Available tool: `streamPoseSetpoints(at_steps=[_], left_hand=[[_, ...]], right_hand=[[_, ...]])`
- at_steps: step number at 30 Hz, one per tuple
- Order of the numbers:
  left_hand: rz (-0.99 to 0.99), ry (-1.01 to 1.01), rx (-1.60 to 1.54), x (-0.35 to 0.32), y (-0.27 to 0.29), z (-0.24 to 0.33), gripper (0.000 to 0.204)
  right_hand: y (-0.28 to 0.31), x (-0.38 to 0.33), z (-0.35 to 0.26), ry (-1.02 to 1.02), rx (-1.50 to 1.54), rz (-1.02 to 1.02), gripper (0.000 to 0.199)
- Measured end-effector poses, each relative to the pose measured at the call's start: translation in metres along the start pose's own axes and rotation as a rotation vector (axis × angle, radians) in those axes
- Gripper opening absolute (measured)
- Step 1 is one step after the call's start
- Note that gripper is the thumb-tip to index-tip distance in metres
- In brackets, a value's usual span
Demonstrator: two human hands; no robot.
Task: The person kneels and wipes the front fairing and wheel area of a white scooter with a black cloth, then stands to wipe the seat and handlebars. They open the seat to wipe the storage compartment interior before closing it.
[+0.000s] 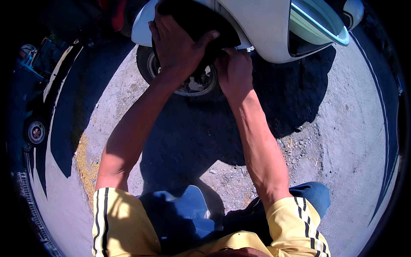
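Observation:
A black curved panel [204, 20], perhaps a fender liner, sits against the white body [262, 25] of a vehicle, above its front wheel [198, 87]. My left hand [179, 49] lies on the panel's left part, its thumb spread out to the right and its fingers stretched upward. At the lower right edge of the same panel is my right hand [236, 73], closed, with its fingertips tucked against the edge. Whatever those fingertips pinch is hidden. Part of the wheel shows between my two wrists.
A pale green-rimmed window or lamp opening [317, 23] and a rounded white mirror-like part [353, 13] are at the upper right. Gravel [299, 150] lies on the ground. Another vehicle's wheel [36, 131] stands far left. My bent knee [314, 197] is at the lower right.

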State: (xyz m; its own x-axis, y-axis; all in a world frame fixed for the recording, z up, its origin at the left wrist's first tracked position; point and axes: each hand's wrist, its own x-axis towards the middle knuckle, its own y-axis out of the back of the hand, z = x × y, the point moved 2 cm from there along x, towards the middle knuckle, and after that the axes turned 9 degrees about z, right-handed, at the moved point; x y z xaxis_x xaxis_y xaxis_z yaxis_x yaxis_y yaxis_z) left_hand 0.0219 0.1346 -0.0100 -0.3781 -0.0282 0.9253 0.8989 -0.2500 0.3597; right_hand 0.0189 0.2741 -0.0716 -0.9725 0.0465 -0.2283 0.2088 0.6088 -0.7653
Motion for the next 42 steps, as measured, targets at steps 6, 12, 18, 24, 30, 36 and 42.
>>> streamPoseSetpoints(at_steps=[6,12,18,24,30,36,42], left_hand=[[-0.022,0.425,-0.18,0.086,-0.01,-0.017,0.082],[0.142,0.096,-0.017,0.038,-0.022,-0.012,0.102],[-0.026,0.28,-0.09,0.04,-0.007,0.013,0.11],[0.026,0.424,-0.157,0.085,-0.007,-0.004,0.104],[-0.008,-0.009,0.067,0.0,0.001,0.014,0.12],[0.081,0.354,-0.027,0.05,0.003,-0.044,0.104],[0.353,0.303,-0.039,0.047,-0.019,-0.041,0.06]], right_hand=[[-0.007,-0.009,0.002,0.006,0.013,-0.029,0.015],[0.007,-0.001,-0.002,-0.019,-0.022,0.001,0.015],[0.002,-0.005,-0.011,-0.014,0.027,-0.001,0.015],[-0.004,-0.016,-0.004,-0.029,-0.061,-0.069,0.017],[0.006,-0.01,-0.008,-0.042,0.027,-0.075,0.023],[0.009,-0.002,-0.008,-0.084,-0.029,-0.133,0.033],[0.029,0.008,-0.021,-0.057,-0.173,-0.141,0.03]])
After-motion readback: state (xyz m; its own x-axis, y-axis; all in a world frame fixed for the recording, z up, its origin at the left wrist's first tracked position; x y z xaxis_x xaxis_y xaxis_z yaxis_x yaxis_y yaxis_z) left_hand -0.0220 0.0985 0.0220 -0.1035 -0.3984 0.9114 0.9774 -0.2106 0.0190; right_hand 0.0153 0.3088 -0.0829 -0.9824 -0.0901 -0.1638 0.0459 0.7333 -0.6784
